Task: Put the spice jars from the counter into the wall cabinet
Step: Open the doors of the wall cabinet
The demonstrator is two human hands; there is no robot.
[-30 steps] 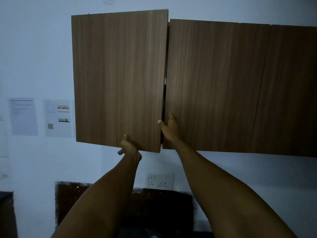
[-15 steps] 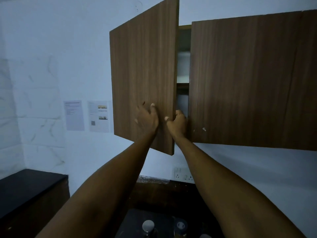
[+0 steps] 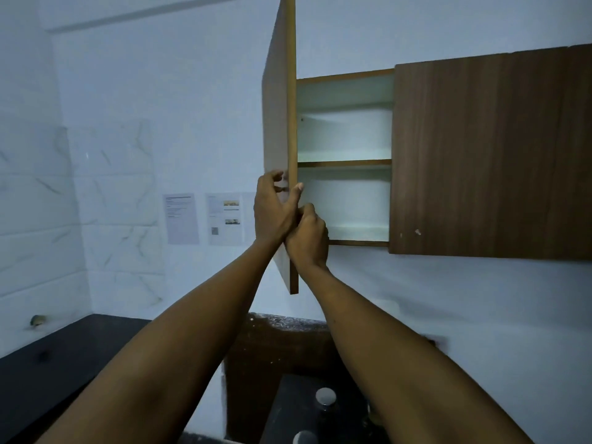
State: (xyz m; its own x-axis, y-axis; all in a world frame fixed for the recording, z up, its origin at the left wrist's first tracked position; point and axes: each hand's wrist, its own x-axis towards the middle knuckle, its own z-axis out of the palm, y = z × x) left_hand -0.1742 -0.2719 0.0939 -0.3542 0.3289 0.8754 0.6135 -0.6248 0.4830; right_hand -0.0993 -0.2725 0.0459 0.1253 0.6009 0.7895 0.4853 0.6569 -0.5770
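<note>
The wall cabinet's left door (image 3: 281, 123) stands swung out, edge-on to me. My left hand (image 3: 274, 209) grips its free edge, thumb on the inner side. My right hand (image 3: 308, 237) is curled against the same edge just below, touching the left hand. Behind the door the cabinet interior (image 3: 344, 200) shows two white shelves with nothing on them. Down on the dark counter (image 3: 298, 395), between my forearms, stand spice jars with round silvery lids: one jar (image 3: 325, 396) and another jar (image 3: 305, 437) at the bottom edge.
The cabinet's right door (image 3: 490, 155) is closed. Two paper sheets (image 3: 181, 218) hang on the white wall to the left. A second black counter (image 3: 48, 363) runs along the tiled left wall.
The left door has swung from nearly closed to wide open, exposing both shelves. Both hands have followed its edge, and my view has shifted left and down.
</note>
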